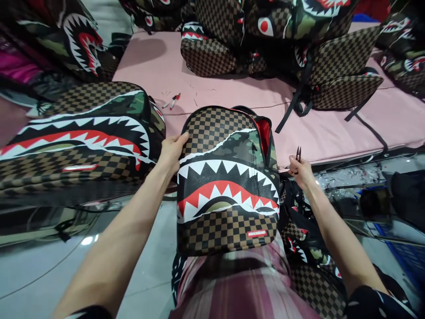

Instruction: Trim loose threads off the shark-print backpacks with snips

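Shark-mouth backpack [227,181] sits upright on worker's plaid-covered lap [232,288], at near edge of pink desk [212,91]. Left hand [173,153] clamped on its upper left edge, thumb on checked front. Right hand [301,172] off to bag's right, fingers closed round small dark two-pointed tool [298,153], tips up. Red lining [264,135] shows at bag's open side. Second, similar bag [83,141] lies left; small red-and-white item [174,102] on desk beyond.

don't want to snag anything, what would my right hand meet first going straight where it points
Likely the pink tabletop, ahead of the right hand; depth is unclear, so if higher, perhaps the black strap beyond.
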`<action>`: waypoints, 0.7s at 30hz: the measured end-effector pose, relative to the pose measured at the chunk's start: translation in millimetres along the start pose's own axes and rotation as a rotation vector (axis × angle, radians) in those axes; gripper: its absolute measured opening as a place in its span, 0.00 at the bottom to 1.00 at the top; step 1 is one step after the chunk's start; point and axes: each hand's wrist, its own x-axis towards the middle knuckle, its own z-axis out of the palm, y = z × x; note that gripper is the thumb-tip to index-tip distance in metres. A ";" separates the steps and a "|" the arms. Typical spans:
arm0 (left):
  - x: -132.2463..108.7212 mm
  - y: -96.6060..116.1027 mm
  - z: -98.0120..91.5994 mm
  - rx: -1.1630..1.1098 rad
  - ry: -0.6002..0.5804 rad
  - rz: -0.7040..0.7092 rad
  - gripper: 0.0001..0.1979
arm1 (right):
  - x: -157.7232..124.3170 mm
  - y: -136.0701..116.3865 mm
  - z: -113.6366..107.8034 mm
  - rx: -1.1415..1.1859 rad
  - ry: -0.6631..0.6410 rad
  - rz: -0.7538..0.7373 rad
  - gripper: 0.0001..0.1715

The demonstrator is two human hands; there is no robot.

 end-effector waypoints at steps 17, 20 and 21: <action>-27.5 2.2 -52.8 0.028 -0.071 0.265 0.17 | 28.9 -110.2 105.5 -0.019 -0.197 -0.399 0.11; -33.1 11.6 -53.5 -0.094 -0.216 0.322 0.23 | 13.5 -118.1 93.3 0.009 -0.215 -0.367 0.15; -37.7 15.4 -55.2 -0.135 -0.271 0.343 0.25 | 6.5 -118.5 86.9 0.015 -0.245 -0.352 0.18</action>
